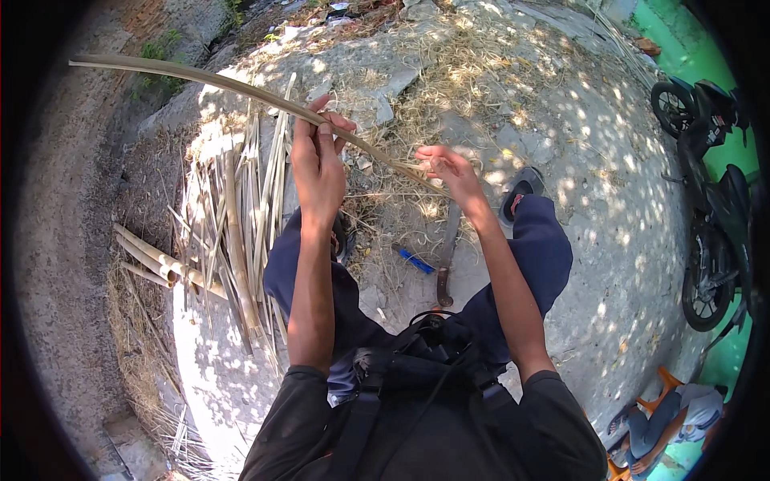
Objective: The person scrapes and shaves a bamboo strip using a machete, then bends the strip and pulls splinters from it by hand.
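Observation:
A long, pale bamboo strip [216, 80] slants from the upper left down toward my knees. My left hand [319, 164] is closed around it with the thumb on top. At the near end of the strip, my right hand [455, 178] has its fingers curled together. Thin pale fibres show by those fingertips, but what the fingers pinch is too small to make out. Between my feet lies a machete [443, 280] with a brown handle, its blade partly under my right wrist. A small blue object [415, 260] rests on the ground beside it.
Cut bamboo strips [241, 208] are heaped at my left, with thicker bamboo poles [164, 260] beyond. Curly shavings [473, 80] litter the concrete ahead. Parked motorbikes [710, 224] stand along the right. A seated person [666, 421] is at the lower right on an orange chair.

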Tool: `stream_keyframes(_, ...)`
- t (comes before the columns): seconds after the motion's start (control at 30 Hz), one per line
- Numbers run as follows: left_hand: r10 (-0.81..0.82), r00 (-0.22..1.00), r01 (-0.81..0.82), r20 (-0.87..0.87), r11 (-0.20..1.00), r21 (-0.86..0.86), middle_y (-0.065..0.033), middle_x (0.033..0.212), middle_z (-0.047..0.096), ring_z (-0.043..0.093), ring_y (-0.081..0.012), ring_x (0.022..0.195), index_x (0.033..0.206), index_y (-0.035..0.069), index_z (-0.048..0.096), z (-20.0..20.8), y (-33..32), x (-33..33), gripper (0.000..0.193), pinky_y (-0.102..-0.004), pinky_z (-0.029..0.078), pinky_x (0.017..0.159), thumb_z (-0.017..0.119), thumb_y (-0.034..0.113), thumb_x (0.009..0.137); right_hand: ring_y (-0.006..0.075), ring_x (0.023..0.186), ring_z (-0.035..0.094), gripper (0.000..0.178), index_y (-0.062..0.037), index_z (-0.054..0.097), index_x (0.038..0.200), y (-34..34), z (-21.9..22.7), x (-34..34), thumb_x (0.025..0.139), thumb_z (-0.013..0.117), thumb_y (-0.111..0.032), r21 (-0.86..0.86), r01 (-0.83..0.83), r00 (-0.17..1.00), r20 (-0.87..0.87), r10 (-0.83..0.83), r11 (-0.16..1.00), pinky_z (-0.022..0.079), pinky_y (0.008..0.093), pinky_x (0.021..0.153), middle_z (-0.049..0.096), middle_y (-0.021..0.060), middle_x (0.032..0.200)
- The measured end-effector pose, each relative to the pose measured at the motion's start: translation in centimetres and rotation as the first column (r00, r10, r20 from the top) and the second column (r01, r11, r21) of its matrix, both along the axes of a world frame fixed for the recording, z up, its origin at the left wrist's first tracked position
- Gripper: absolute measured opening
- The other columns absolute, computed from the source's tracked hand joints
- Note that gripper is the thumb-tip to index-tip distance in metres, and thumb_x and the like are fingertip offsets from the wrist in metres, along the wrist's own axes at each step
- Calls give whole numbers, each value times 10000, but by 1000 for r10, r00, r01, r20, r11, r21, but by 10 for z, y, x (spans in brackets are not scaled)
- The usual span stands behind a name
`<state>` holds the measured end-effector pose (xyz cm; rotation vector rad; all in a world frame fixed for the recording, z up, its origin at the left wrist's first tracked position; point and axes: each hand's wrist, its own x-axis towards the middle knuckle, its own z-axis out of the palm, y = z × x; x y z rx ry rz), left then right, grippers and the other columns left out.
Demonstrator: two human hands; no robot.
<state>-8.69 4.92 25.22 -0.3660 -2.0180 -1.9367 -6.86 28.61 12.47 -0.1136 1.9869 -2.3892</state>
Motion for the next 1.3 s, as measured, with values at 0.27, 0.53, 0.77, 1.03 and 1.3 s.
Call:
stream_keyframes(0.27, 42, 998, -42, -45, 999, -2, -43, 1012, 659, 639, -103, 949, 1451, -37, 487, 0, 2, -3, 362, -248, 522, 813, 389, 34, 1109, 239, 1242, 655, 397, -66, 655, 1357, -13, -9, 11, 977, 719, -163, 294, -17, 994, -100, 49, 956, 508, 393, 1042, 704, 109, 1316)
stream_keyframes(0.53, -107, 991, 105, -83, 994, -33, -149, 1303, 621, 615, -233, 1247, 1556, -26, 366, 5, 3, -4, 472, -401, 534, 1073, 433, 153, 1125, 202, 934, 765, 221, 3, 707, 1144, -22, -7, 11, 930, 720, -50, 474, 11, 987, -148, 68, 880, 600, 349, 836, 784, 122, 1001)
stream_keyframes(0.77, -153, 986, 169, 71, 909, -381, -241, 1444, 591, 572, -332, 1351, 1547, 11, 411, -11, -9, 1, 577, -451, 473, 1099, 604, 252, 1060, 180, 930, 761, 194, 36, 673, 1169, -11, 3, -4, 996, 672, -50, 153, 200, 962, -221, -164, 968, 608, 274, 775, 759, 85, 1048)
stream_keyframes(1.03, -398, 865, 502, 307, 650, -571, -238, 1330, 664, 650, -358, 1246, 1429, -12, 537, -51, 10, 11, 614, -449, 520, 1040, 782, 226, 918, 154, 958, 734, 303, 6, 625, 1266, -9, 29, 2, 994, 703, -104, -106, 287, 957, -2, -289, 952, 623, 262, 733, 753, 86, 1063)
stream_keyframes(1.3, -362, 859, 512, 362, 566, -647, -285, 1300, 659, 675, -393, 1186, 1407, -60, 527, -79, 30, 2, 778, -462, 540, 999, 818, 433, 880, 195, 936, 739, 234, -28, 622, 1194, 15, 17, -3, 993, 705, -113, -204, 426, 895, -51, -444, 881, 622, 289, 703, 737, 85, 1030)
